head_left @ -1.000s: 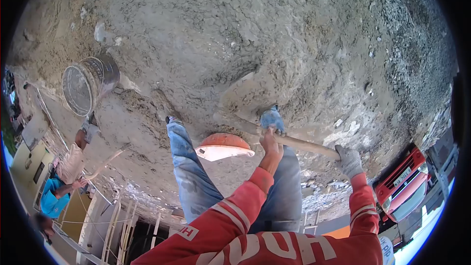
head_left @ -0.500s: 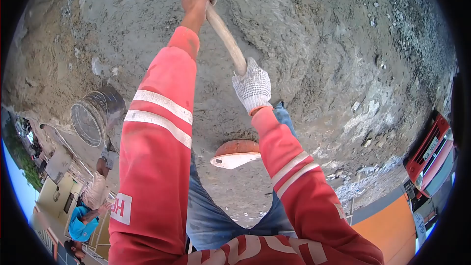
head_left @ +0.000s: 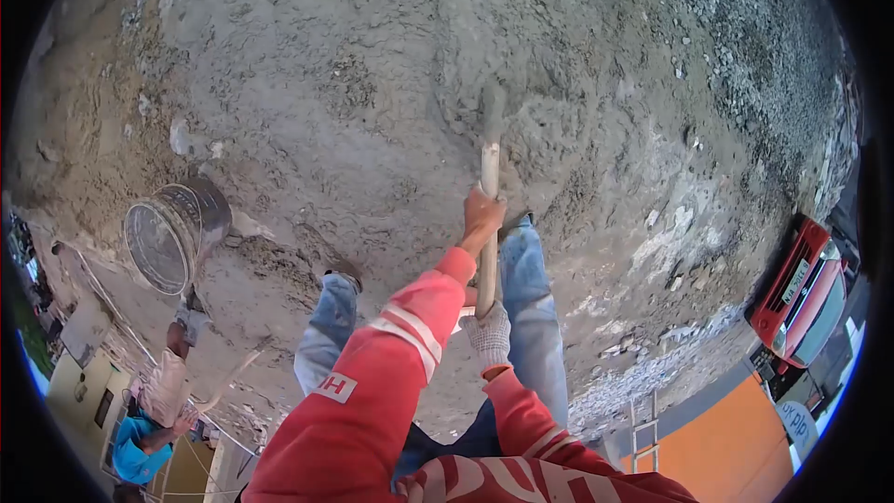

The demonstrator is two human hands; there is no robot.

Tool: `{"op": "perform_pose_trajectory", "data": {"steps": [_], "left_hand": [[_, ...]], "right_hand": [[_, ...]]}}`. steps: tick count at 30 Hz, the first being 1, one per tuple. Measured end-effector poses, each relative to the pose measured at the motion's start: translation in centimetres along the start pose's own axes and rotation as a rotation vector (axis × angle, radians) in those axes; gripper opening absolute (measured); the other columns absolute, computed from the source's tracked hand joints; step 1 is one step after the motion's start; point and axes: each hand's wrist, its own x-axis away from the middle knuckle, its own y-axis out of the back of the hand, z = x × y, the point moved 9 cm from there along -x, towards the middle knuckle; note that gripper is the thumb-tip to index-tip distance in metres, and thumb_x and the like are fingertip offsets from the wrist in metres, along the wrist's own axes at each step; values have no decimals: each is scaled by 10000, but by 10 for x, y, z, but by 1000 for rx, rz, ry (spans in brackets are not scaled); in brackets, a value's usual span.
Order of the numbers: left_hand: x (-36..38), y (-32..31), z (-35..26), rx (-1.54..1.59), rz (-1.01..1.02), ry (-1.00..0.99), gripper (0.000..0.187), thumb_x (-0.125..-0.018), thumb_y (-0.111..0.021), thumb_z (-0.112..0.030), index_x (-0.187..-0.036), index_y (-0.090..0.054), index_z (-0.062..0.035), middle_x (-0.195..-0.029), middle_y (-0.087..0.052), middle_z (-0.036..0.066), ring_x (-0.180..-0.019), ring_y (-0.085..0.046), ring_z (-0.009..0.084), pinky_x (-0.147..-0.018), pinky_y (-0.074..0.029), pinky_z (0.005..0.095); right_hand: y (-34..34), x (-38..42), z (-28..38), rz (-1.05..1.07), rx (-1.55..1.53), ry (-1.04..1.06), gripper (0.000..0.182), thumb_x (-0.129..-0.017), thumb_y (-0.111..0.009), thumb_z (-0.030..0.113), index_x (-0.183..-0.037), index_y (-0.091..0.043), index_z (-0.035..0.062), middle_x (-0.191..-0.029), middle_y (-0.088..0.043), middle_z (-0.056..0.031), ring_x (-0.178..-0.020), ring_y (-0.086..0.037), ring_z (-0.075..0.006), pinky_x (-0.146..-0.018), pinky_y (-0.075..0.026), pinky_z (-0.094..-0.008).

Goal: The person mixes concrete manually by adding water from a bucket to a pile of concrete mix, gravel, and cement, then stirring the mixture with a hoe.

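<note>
A long-handled tool with a pale wooden handle (head_left: 490,172) runs down toward my body in the head view. Its far end is coated in grey wet mix, so I cannot see what kind of head it has. My left hand (head_left: 483,213) is closed around the middle of the handle. Lower down, my right hand (head_left: 488,335), in a white knitted glove, grips the near end. Around the tool's far end spreads the wet grey cement mix (head_left: 372,65).
A dirty bucket (head_left: 166,244) stands at left, a co-worker's gloved hand (head_left: 191,317) at its base. That person wears a blue top (head_left: 140,447). Gravel (head_left: 754,56) lies at upper right. A red vehicle (head_left: 792,289) and a ladder (head_left: 644,438) are on the right.
Both my hands have drawn the handle back toward my body. It now points nearly straight ahead, and the muddy far end has come into view. The orange object between my legs is mostly covered.
</note>
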Motion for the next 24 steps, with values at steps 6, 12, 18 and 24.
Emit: {"op": "perform_pose_trajectory", "data": {"steps": [6,12,18,24], "left_hand": [[105,144,7,-208,-240,35,526,-753,-703,-136,-1179,-455,46,-980,-624,260,-913,-632,416,-795,-510,452],[-24,285,-154,-3,-603,-423,785,-795,-700,-87,-1357,-203,145,-1098,-576,313,-1038,-604,383,-873,-487,410],[-102,262,-160,36,-596,-106,659,-776,-686,-60,-1267,-288,127,-1031,-603,288,-854,-666,379,-757,-550,402],[-41,85,-20,594,-450,160,117,-848,-586,-59,-821,-527,38,-680,-551,105,-498,-531,201,-441,-466,376]], "right_hand": [[-56,98,-10,232,162,79,460,-746,-696,244,-1096,-511,9,-861,-627,-235,-815,-631,-403,-709,-502,-459],[-46,-56,236,106,324,490,476,-764,-693,212,-1126,-470,-3,-818,-664,-230,-791,-663,-388,-698,-540,-453],[-13,-120,294,175,351,573,323,-790,-657,233,-1005,-599,-1,-929,-663,-240,-899,-650,-384,-787,-536,-433],[95,-99,86,216,519,528,445,-779,-677,299,-1087,-543,8,-883,-669,-215,-847,-659,-371,-742,-531,-449]]}}
